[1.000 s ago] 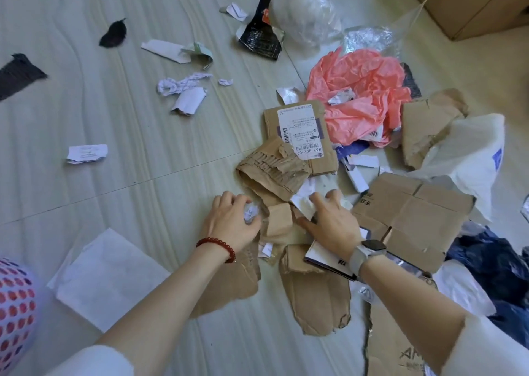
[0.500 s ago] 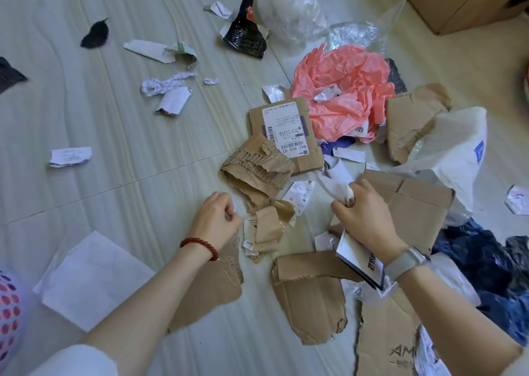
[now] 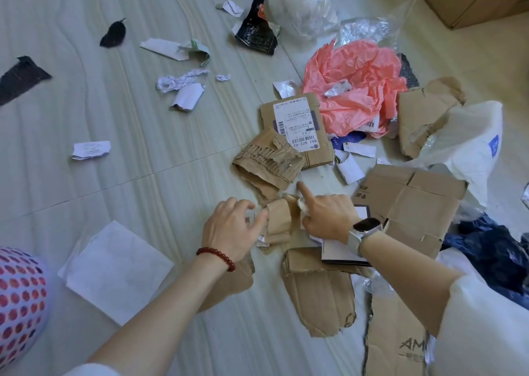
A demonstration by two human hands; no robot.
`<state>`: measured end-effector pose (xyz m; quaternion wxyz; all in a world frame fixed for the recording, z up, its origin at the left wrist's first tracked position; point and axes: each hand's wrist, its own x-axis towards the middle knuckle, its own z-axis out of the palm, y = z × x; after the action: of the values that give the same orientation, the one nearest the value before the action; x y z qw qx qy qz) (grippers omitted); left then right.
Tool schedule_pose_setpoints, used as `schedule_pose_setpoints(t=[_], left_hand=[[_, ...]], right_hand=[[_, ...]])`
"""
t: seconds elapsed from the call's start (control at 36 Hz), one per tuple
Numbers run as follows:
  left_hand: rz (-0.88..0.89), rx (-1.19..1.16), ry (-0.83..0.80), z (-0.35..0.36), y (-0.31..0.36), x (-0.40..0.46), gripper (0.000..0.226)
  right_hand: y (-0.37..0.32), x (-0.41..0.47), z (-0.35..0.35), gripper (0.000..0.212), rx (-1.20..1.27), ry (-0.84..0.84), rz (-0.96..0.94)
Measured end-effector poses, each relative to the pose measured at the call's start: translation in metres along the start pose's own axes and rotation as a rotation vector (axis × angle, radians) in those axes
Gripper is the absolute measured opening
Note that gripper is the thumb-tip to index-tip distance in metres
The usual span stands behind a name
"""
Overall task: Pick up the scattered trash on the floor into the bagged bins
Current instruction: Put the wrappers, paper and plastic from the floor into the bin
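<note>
At frame centre the right hand, half a second ago further right, is brought back with white paper scraps clutched. A small curled brown cardboard strip is apparently pinched by the left hand; gathering continues.

Place: I read this as a home room.
Evidence: pale plank floor, torn cardboard, pink tissue paper.
</note>
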<state>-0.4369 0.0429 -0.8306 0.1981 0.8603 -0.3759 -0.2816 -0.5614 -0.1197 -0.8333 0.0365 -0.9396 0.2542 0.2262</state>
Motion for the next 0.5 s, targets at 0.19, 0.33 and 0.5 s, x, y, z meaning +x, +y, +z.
schedule_pose_setpoints(t=[0.19,0.33,0.5], left_hand=[[0.024,0.34,0.03,0.04,0.021,-0.002,0.08],[0.023,0.32,0.005,0.051,0.023,0.003,0.059],[0.084,0.325,-0.029,0.044,0.024,0.008,0.033]], right_hand=[[0.007,-0.019,0.018,0.073,0.232,-0.004,0.063],[0.009,-0.036,0.026,0.07,0.362,-0.076,0.192],[0.007,-0.041,0.031,0.041,0.431,-0.091,0.3]])
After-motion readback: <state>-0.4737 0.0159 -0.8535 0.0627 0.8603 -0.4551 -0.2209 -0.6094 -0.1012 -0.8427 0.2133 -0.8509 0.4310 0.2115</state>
